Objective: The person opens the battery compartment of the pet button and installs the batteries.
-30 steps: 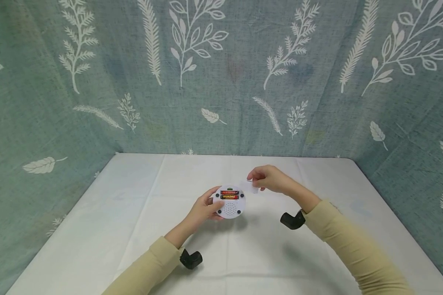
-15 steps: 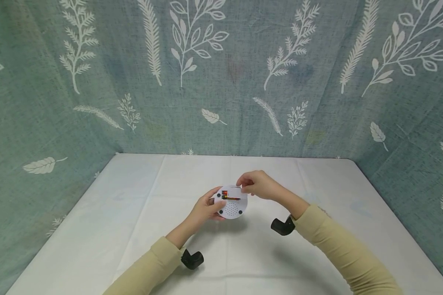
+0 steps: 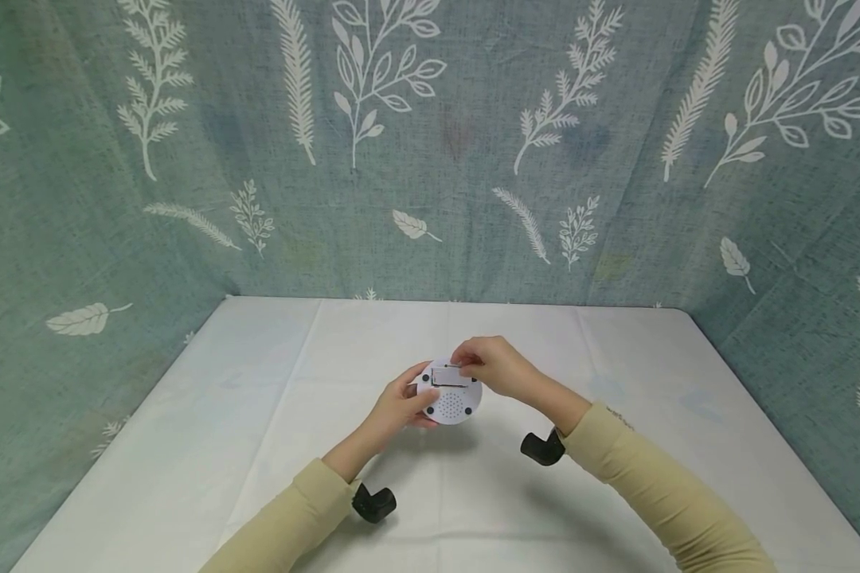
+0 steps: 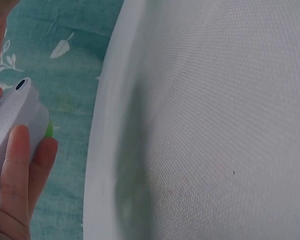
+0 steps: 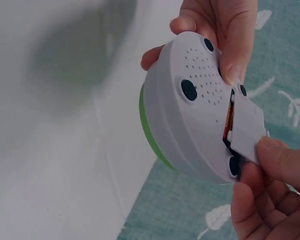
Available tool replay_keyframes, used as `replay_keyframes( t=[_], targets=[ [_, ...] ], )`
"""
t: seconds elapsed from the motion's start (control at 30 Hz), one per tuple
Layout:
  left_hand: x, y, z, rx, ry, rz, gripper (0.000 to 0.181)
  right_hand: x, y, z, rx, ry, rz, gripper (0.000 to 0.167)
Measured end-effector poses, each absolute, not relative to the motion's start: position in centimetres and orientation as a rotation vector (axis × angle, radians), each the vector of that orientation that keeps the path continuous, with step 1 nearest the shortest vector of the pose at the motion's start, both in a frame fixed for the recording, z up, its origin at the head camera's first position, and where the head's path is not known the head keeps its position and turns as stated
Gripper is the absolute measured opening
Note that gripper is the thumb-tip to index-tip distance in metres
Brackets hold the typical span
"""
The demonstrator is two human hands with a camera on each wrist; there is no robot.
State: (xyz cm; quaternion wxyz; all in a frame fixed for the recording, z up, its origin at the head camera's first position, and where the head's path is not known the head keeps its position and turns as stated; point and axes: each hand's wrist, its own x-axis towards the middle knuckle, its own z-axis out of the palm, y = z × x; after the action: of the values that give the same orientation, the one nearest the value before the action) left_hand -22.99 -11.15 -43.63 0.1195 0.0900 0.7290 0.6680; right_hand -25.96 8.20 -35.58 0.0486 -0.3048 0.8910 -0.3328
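A round white battery-powered device [image 3: 450, 407] is held above the table with its underside up, showing speaker holes, dark round feet and a green rim [image 5: 152, 132] on its far face. My left hand [image 3: 394, 404] grips it from the left, thumb across the underside. My right hand [image 3: 496, 366] pinches the white battery cover [image 5: 250, 127] between thumb and fingers. That cover lies tilted over the battery compartment, one edge raised. Through the gap a strip of a battery [image 5: 229, 117] shows; the rest is hidden. In the left wrist view only part of the device [image 4: 20, 117] appears.
A white cloth covers the table [image 3: 344, 342] below the hands. Green curtain fabric [image 3: 444, 159] with white leaf prints surrounds it at the back and sides. Black wrist cameras [image 3: 375, 504] sit at both cuffs.
My right hand has moved left and brought the battery cover from beside the device onto the compartment, hiding the batteries in the head view. The left hand has barely moved.
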Motion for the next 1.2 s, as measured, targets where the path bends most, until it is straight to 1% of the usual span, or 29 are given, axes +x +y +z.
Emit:
replay_keyframes(
  t=[0.17, 0.43, 0.73, 0.97, 1.2],
  targets=[
    [-23.0, -11.2, -43.5, 0.269, 2.120, 1.960, 0.056, -25.7, 8.0, -35.8, -0.990, 2.781, -0.985, 0.014],
    [-22.8, -11.2, -43.3, 0.292, 2.094, 1.969, 0.057, -25.4, 8.0, -36.5, -1.175, 2.891, -0.917, 0.012],
    [-23.0, -11.2, -43.2, 0.290, 2.100, 1.976, 0.056, -25.1, 8.0, -37.0, -1.293, 3.029, -0.825, 0.011],
    [-23.1, -11.3, -43.1, 0.312, 2.125, 1.991, 0.056, -25.0, 7.9, -37.0, -1.283, 3.070, -0.799, 0.010],
    [-23.2, -11.1, -43.2, 0.317, 2.134, 1.999, 0.054, -25.0, 7.8, -36.9, -1.231, 3.104, -0.813, 0.005]
  ],
)
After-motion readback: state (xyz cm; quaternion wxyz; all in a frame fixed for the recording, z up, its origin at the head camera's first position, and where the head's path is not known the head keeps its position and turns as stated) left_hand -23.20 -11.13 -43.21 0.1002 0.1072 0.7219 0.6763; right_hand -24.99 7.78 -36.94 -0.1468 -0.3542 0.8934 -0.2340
